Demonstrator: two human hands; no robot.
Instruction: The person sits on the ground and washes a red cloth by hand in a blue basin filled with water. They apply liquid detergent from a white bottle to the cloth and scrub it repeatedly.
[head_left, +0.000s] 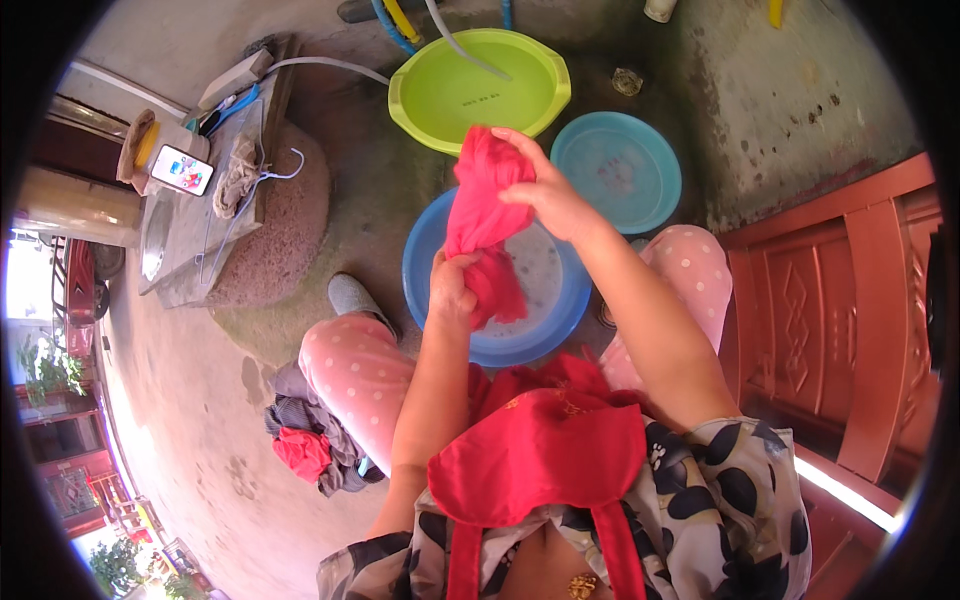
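Note:
Both of my hands grip one bunched red cloth (491, 202) above a blue plastic basin (424, 274). My left hand (452, 289) is closed around its lower middle, and a loose end hangs below over the basin. Higher up and farther away, my right hand (544, 187) pinches the cloth's upper part between thumb and fingers. Cloudy, sudsy water (540, 277) shows inside the basin, partly hidden by the cloth and my left hand.
Beyond stand a lime-green basin (559, 90) fed by a hose (450, 34) and a turquoise basin (671, 176), both holding water. A stone slab (247, 202) at left bears a phone (182, 169) and hangers (281, 175). Clothes (300, 450) lie beside my left leg; a red wooden door (795, 322) flanks my right.

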